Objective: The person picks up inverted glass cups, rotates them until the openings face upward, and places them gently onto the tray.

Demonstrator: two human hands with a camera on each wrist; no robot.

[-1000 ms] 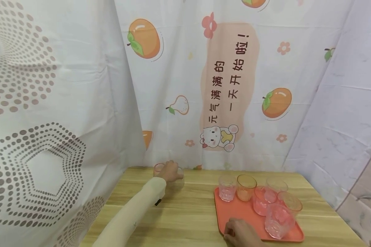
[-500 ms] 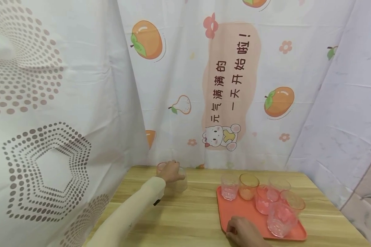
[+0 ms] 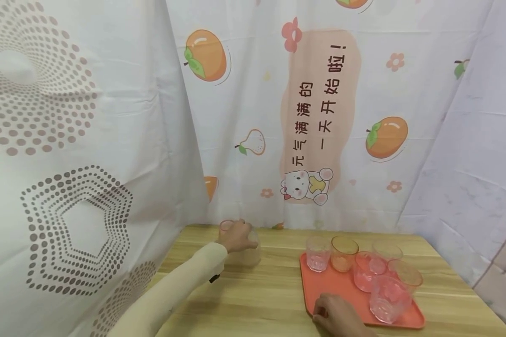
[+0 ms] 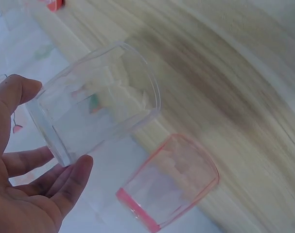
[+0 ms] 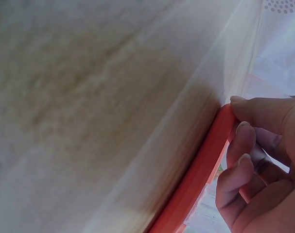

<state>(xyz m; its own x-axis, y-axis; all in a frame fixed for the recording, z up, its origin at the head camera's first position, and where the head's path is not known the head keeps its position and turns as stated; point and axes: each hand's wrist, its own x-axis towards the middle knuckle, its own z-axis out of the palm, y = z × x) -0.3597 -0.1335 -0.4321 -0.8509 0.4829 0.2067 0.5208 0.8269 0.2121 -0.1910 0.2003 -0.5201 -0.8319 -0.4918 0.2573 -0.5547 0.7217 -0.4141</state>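
At the table's far left, my left hand [image 3: 238, 236] grips a clear glass [image 3: 253, 252]. In the left wrist view, the thumb and fingertips sit around its thick base, and its rim points away from the palm, toward the table. Beside it is a pink-tinted glass [image 4: 171, 179], its base also turned up; the hand partly hides this one in the head view. My right hand [image 3: 337, 314] is at the near left corner of the orange-red tray [image 3: 333, 285]. Its thumb and curled index finger pinch the tray's edge in the right wrist view.
Several glasses stand on the tray: a clear one [image 3: 318, 255], an amber one [image 3: 343, 255], a pink one [image 3: 366, 276], and others at its right side. A printed curtain [image 3: 253, 187] hangs behind the table [image 3: 236, 299], with another at the left [image 3: 109, 117].
The head view has turned slightly left, so the scene sits further right. My left hand stays at the clear glass, its thumb now further from the fingers. The right hand stays at the tray corner.
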